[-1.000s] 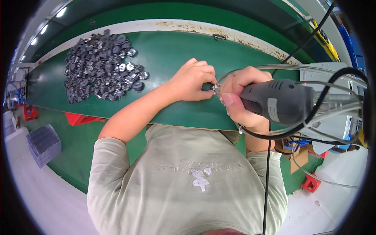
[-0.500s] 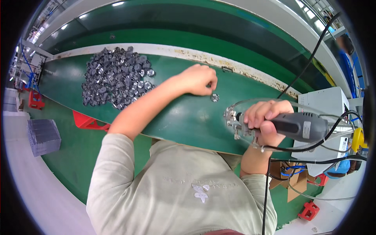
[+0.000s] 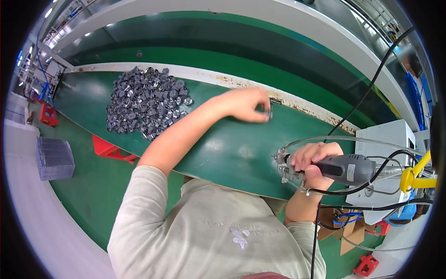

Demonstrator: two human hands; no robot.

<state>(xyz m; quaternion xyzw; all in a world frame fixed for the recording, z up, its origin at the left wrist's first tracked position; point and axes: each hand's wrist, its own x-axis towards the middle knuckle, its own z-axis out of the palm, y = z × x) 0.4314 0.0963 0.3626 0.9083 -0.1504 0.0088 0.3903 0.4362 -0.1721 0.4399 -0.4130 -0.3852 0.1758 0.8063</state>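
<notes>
My left hand [image 3: 248, 105] is over the far middle of the green workbench [image 3: 223, 151], its fingers pinched on a small dark round part [image 3: 270, 113]. Motion blurs the fingertips and hides part of the piece. On the right, my right hand [image 3: 318, 160] is wrapped round a grey electric screwdriver [image 3: 346, 169] with a metal nose, which points left over the bench. A black cable and clear tubes run from the tool. A heap of similar dark grey, shiny round parts [image 3: 146, 100] lies on the bench's left side, beyond my left forearm.
A white machine box [image 3: 388, 135] stands at the bench's right end, with a yellow fitting [image 3: 408, 180] and black cables [image 3: 371, 83] near it. Below are an open cardboard box [image 3: 350, 237] and red stools [image 3: 366, 265]. A grey crate [image 3: 55, 158] stands on the floor at left.
The round part that lay on the bench beside my left hand is now between its fingers. That hand has shifted slightly right. The whole view has tilted a little.
</notes>
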